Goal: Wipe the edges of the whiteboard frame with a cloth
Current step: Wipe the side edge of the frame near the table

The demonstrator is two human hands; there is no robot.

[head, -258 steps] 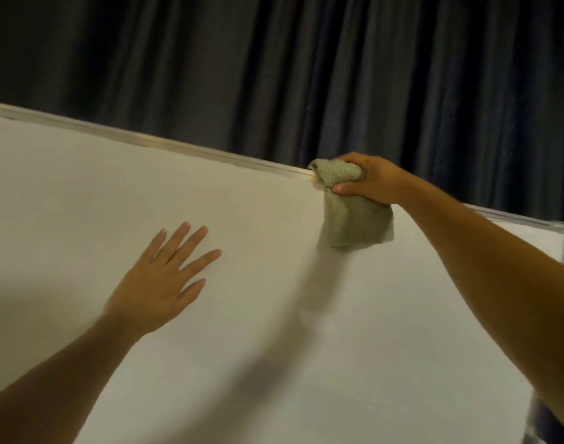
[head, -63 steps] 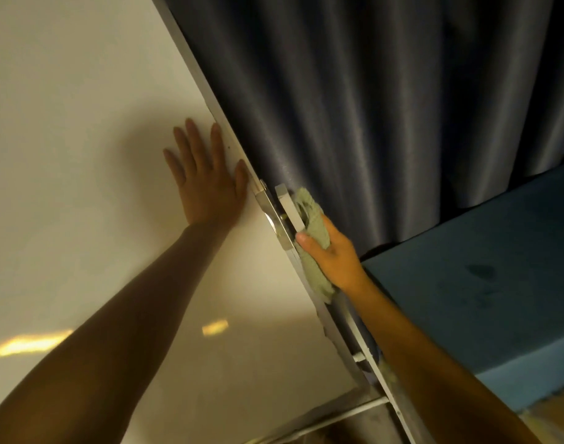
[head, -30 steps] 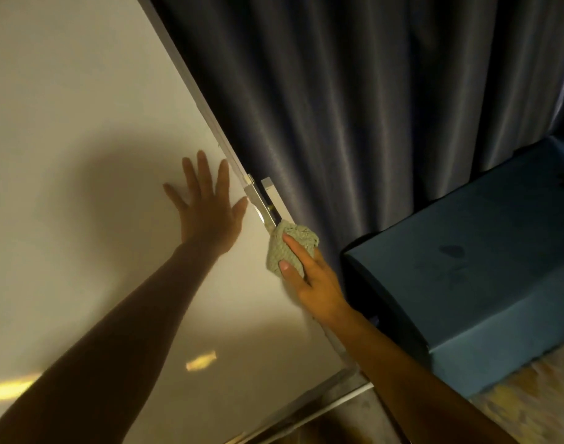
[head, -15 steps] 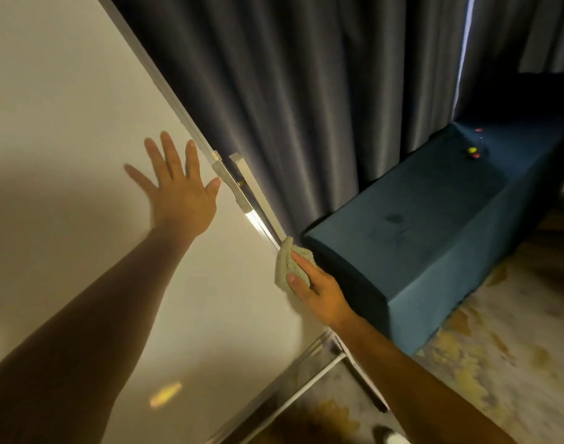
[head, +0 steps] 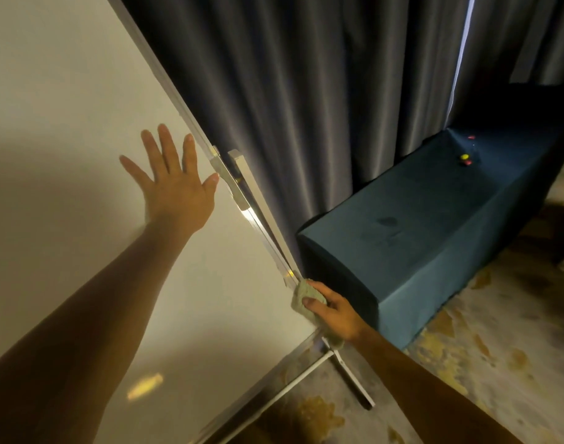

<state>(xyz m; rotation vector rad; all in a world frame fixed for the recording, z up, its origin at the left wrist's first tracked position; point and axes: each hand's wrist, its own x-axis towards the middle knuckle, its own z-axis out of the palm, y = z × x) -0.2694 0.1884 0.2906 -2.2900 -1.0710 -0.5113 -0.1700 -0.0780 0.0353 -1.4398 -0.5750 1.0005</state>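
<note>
Nearest to the camera, the two bare forearms are seen, stretched forward from the lower edge of the view. The cloth [head: 306,298], a small grey-green one, is grasped by the right hand [head: 336,314] with the fingers curled around it, and it is pressed on the right edge of the whiteboard frame [head: 268,243], close to the lower right corner of the board. A part of the cloth is seen hanging below the hand. Further up, the left hand [head: 176,187] is laid flat on the white surface of the whiteboard [head: 66,123], with fingers spread and nothing held, just beside the same edge. Behind the board a blue bench [head: 418,238] is placed on the patterned floor [head: 482,363], and dark curtains [head: 306,91] are hung at the back.
</note>
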